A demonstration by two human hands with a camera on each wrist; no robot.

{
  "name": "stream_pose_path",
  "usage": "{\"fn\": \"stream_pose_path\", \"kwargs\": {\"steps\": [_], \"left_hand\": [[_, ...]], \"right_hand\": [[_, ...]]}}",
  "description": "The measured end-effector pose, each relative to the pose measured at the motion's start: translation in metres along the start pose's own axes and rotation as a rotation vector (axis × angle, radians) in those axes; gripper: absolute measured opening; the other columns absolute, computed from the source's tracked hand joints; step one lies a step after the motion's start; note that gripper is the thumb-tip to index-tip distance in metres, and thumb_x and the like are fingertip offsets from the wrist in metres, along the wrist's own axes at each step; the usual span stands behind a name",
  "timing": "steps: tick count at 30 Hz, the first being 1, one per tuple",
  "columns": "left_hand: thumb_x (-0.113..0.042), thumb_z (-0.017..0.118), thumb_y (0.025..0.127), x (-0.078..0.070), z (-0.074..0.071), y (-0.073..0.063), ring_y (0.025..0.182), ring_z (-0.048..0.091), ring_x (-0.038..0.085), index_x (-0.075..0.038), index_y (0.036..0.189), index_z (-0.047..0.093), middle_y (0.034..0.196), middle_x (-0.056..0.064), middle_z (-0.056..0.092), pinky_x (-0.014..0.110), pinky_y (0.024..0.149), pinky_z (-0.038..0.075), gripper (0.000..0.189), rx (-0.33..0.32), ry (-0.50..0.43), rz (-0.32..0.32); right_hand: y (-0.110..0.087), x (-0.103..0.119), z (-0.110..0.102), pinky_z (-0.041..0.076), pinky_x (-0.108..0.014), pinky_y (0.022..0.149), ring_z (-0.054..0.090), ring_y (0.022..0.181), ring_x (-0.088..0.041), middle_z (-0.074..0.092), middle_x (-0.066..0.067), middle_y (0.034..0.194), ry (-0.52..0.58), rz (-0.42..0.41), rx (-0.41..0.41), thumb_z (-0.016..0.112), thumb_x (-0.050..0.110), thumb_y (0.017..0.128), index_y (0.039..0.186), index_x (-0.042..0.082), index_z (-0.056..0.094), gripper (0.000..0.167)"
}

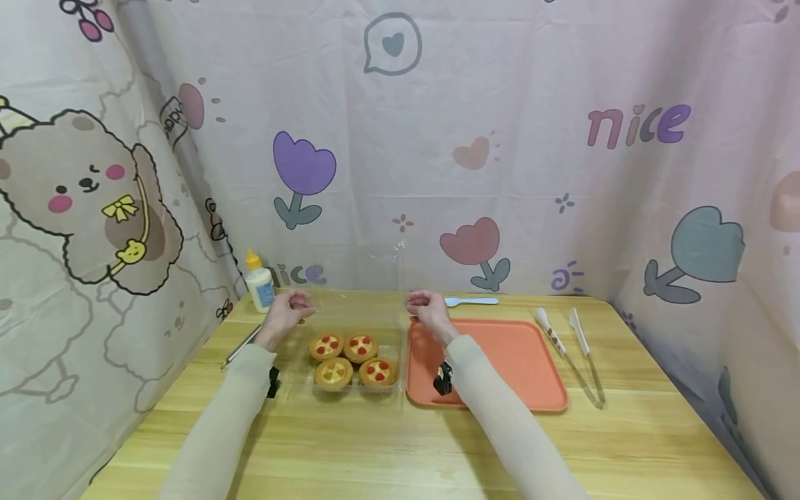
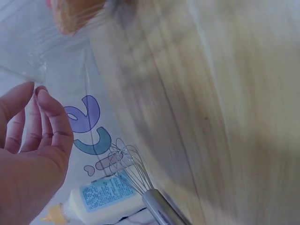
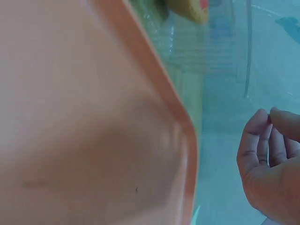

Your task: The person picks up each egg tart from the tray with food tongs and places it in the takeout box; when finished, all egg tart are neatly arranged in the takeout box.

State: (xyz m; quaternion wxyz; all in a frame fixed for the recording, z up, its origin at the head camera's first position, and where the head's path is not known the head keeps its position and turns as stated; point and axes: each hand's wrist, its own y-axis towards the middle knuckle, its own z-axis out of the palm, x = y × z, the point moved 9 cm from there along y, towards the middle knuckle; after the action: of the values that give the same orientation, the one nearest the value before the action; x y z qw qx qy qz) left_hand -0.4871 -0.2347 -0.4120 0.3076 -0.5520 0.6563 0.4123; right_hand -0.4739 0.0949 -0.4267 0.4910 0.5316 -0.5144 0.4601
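A clear plastic box (image 1: 358, 401) stands on the table with its lid (image 1: 356, 267) raised upright at the back. Inside it sit several small tarts (image 1: 378, 372) with red or pale yellow toppings. My left hand (image 1: 287, 316) is at the lid's left side, thumb and fingertips pinching at its edge. Opposite it, my right hand (image 1: 430, 312) has thumb and forefinger brought together at the right edge. In the right wrist view, the transparent plastic barely shows at those right fingertips (image 3: 260, 117).
An orange tray (image 1: 500, 368) lies right of the box, under my right forearm. Metal tongs (image 1: 584, 371) with white tips lie beyond it. A pale blue plastic utensil (image 1: 475, 301) is behind the tray. At left are a glue bottle (image 1: 261, 286) and a whisk (image 2: 152, 197).
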Motion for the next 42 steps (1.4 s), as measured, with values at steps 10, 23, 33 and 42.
{"fn": "stream_pose_path", "kwargs": {"steps": [10, 23, 33, 42], "left_hand": [[-0.009, 0.066, 0.094, 0.005, -0.008, -0.006, 0.085, 0.062, 0.027, 0.007, 0.117, 0.058, 0.097, 0.012, 0.064, 0.041, 0.070, 0.059, 0.030, 0.010, 0.000, 0.020], [-0.006, 0.069, 0.091, 0.002, -0.010, -0.018, 0.082, 0.064, 0.038, 0.004, 0.103, 0.065, 0.094, 0.023, 0.067, 0.029, 0.059, 0.055, 0.016, -0.033, 0.073, 0.090], [-0.013, 0.059, 0.099, 0.012, -0.008, -0.028, 0.086, 0.066, 0.023, 0.008, 0.121, 0.059, 0.114, 0.029, 0.064, 0.034, 0.070, 0.058, 0.031, 0.067, -0.067, 0.009], [-0.019, 0.043, 0.105, 0.021, -0.006, -0.042, 0.091, 0.064, 0.009, 0.007, 0.136, 0.048, 0.103, -0.005, 0.066, 0.038, 0.086, 0.056, 0.041, 0.197, -0.322, -0.163]], "right_hand": [[-0.011, 0.010, 0.002, 0.056, -0.051, 0.088, 0.061, 0.098, -0.025, 0.065, -0.006, 0.103, 0.054, -0.009, 0.010, 0.064, 0.006, 0.094, 0.117, -0.002, 0.066, 0.024], [-0.030, 0.019, 0.009, 0.061, -0.033, 0.074, 0.067, 0.076, -0.014, 0.069, -0.003, 0.085, 0.252, -0.010, 0.126, 0.060, 0.010, 0.097, 0.117, -0.005, 0.064, 0.025], [-0.039, 0.009, 0.009, 0.061, -0.032, 0.079, 0.071, 0.080, -0.014, 0.073, -0.013, 0.093, 0.271, 0.054, 0.177, 0.059, 0.018, 0.099, 0.118, -0.008, 0.064, 0.032], [-0.049, 0.002, 0.008, 0.059, -0.039, 0.086, 0.072, 0.088, -0.024, 0.072, -0.018, 0.100, 0.175, 0.068, 0.241, 0.064, 0.016, 0.096, 0.115, -0.010, 0.063, 0.031]]}}
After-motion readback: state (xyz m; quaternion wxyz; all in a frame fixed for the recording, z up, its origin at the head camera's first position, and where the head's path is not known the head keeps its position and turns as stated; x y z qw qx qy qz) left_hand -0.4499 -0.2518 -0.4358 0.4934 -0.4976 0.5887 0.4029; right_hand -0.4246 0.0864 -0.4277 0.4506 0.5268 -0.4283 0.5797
